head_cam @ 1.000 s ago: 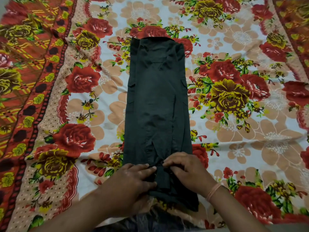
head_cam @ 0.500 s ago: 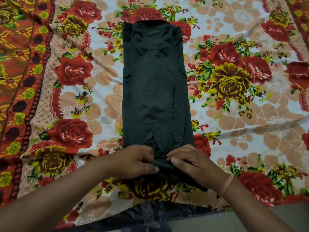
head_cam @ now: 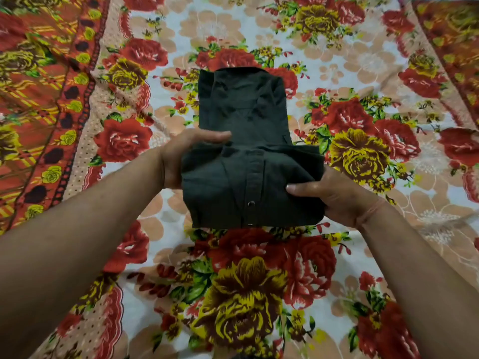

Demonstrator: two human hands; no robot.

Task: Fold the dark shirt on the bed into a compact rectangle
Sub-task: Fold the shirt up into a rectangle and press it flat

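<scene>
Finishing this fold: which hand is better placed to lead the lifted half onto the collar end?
Probably left: the left hand grips the dark shirt farther forward, by the collar end; the right hand holds nearer.

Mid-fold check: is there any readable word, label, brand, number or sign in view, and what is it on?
None: no text can be read anywhere in this view.
dark shirt: plain fabric, no tag or print showing; its snap buttons are too small to show any marking.
bedsheet: floral pattern only, no lettering.
</scene>
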